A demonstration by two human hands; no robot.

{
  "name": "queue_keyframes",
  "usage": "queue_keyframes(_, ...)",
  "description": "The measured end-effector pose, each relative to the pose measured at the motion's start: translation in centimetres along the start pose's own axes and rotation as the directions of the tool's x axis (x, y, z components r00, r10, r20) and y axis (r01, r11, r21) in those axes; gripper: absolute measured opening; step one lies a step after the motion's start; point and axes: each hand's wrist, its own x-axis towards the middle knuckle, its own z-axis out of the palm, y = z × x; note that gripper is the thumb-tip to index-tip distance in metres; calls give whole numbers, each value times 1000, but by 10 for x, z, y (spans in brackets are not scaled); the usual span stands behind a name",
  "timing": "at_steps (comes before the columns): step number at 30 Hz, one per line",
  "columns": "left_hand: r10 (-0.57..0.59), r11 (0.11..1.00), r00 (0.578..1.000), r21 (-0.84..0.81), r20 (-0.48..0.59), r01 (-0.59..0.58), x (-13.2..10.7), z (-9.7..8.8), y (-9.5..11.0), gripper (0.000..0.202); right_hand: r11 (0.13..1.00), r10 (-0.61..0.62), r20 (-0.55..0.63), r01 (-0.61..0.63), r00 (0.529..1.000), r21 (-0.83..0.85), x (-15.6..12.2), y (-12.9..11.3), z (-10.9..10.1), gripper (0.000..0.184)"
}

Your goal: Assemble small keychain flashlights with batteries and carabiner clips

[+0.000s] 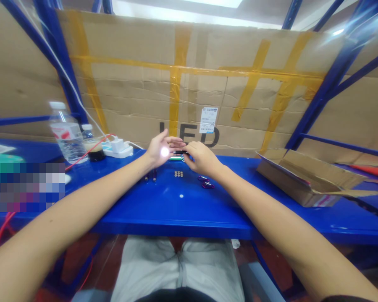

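Observation:
My right hand (pixel 204 157) is closed around a small black penlight (pixel 180 152), held level above the table. A bright white spot of light falls on the palm of my left hand (pixel 159 150), whose fingers are stretched out beside the penlight. Under the hands lies a green cylinder (pixel 176 159), partly covered. Several small round button cells (pixel 178 173) are grouped in rows on the table. Nearer to me rests a single small pale disc (pixel 181 196). Dark slim tubes (pixel 154 176) lie below my left wrist, and dark looped cords (pixel 207 184) lie beside my right wrist.
On the blue table (pixel 176 214), a water bottle (pixel 64 134), a bottle of dark liquid (pixel 94 144) and a white power strip (pixel 121 149) stand at left. An open cardboard box (pixel 305 180) sits at right. Taped cardboard (pixel 138 100) walls the back.

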Motion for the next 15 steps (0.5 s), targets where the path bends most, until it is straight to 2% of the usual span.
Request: queue_keyframes(15, -13, 1000, 1000, -17, -17, 13, 0, 1, -1, 58, 999, -19, 16, 20, 1000, -44, 0, 1, 1, 23)
